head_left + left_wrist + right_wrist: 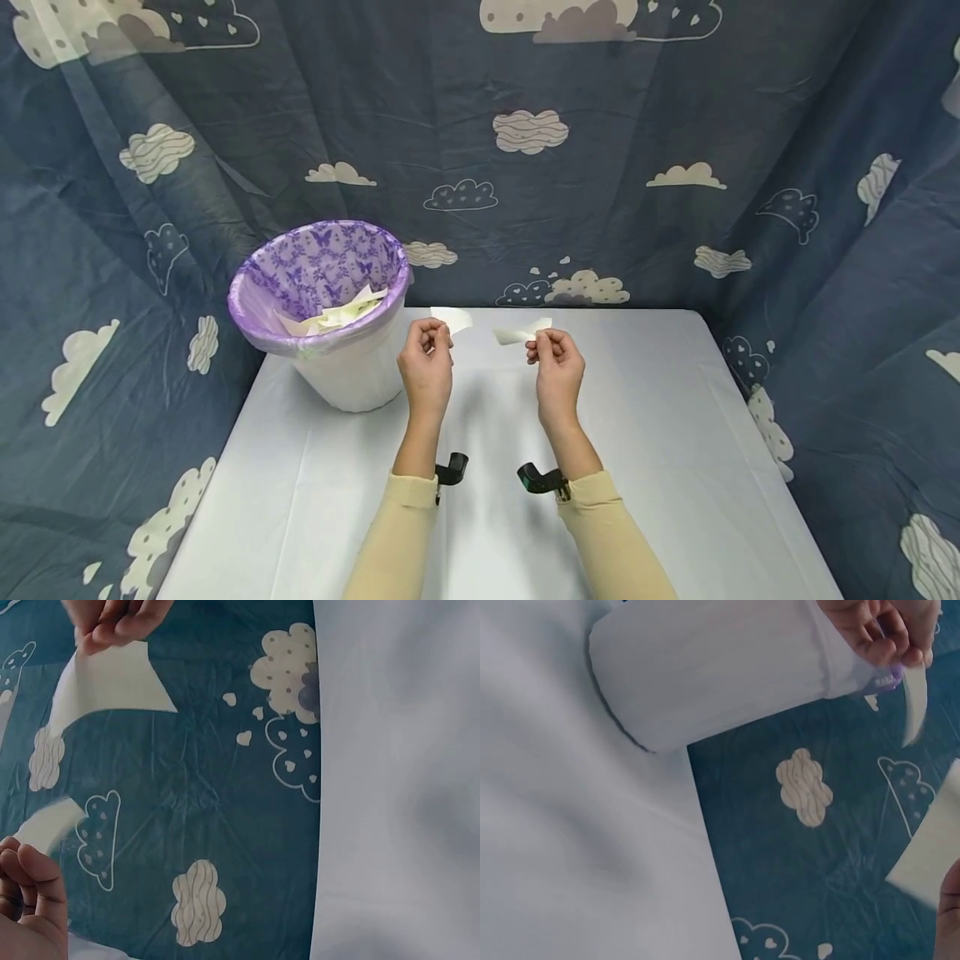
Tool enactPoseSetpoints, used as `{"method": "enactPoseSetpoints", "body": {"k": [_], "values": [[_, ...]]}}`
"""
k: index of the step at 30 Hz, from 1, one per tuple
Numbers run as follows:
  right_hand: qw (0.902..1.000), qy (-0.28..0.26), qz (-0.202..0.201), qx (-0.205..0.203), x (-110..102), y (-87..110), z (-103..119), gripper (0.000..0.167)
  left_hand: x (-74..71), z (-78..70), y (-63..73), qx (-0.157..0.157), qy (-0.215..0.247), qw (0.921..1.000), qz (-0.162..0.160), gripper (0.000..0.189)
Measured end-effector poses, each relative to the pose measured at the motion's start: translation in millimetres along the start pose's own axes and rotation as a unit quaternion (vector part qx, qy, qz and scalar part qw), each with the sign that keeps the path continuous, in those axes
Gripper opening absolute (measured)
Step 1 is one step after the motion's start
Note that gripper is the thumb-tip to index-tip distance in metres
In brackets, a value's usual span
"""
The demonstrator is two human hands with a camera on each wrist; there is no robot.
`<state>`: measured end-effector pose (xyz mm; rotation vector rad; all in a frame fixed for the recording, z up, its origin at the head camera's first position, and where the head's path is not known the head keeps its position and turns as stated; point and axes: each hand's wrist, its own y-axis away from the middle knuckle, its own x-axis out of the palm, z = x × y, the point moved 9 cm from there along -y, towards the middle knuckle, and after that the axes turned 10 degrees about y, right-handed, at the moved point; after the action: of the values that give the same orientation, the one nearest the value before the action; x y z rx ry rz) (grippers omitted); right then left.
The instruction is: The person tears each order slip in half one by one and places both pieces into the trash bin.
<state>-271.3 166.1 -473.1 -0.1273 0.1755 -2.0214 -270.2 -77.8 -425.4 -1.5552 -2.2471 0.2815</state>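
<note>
My left hand (427,360) pinches a small piece of pale paper (454,318) between thumb and curled fingers, above the far part of the white table. To its right, at about the same height, my right hand (559,371) pinches a second piece of pale paper (513,335). A gap separates the two pieces. In the left wrist view the right hand's paper (112,686) hangs as a wide, curved sheet. The left hand's paper (915,705) appears narrow and bent in the right wrist view.
A white bin (348,379) with a purple patterned liner (322,258) stands on the table (660,467), left of my left hand. Several crumpled pale paper pieces (341,315) lie inside it. Dark blue cloud-print curtains (600,233) surround the table's back and sides.
</note>
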Motion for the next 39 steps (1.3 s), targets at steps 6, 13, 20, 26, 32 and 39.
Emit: {"method": "enactPoseSetpoints", "body": {"k": [6,13,20,26,32,39], "values": [[0.9999,0.006,-0.006,0.009,1,-1.7,-4,0.018,-4.2,-1.7,-3.2,-0.013,-0.004,0.9996,0.023,0.009],[1.0,0.003,-0.007,-0.005,13,-5.4,8,0.021,-6.9,-18.9,-11.7,0.026,-0.063,0.9967,0.044,0.009],[0.9963,-0.059,0.009,-0.061,43,-14.7,51,0.014,-26.3,-71.6,-28.7,0.116,-0.079,0.9901,0.014,0.008],[0.9888,-0.099,0.037,-0.106,79,-14.0,90,0.017,-61.9,-106.8,-45.6,0.154,-0.11,0.9807,-0.052,0.009],[0.9844,-0.108,0.075,-0.116,127,-5.4,111,0.018,-97.5,-116.0,-63.2,0.163,-0.163,0.9685,-0.096,0.014],[0.9763,-0.032,0.131,-0.17,181,7.8,132,0.013,-122.3,-112.8,-76.3,0.143,-0.245,0.9527,-0.108,0.015]]}}
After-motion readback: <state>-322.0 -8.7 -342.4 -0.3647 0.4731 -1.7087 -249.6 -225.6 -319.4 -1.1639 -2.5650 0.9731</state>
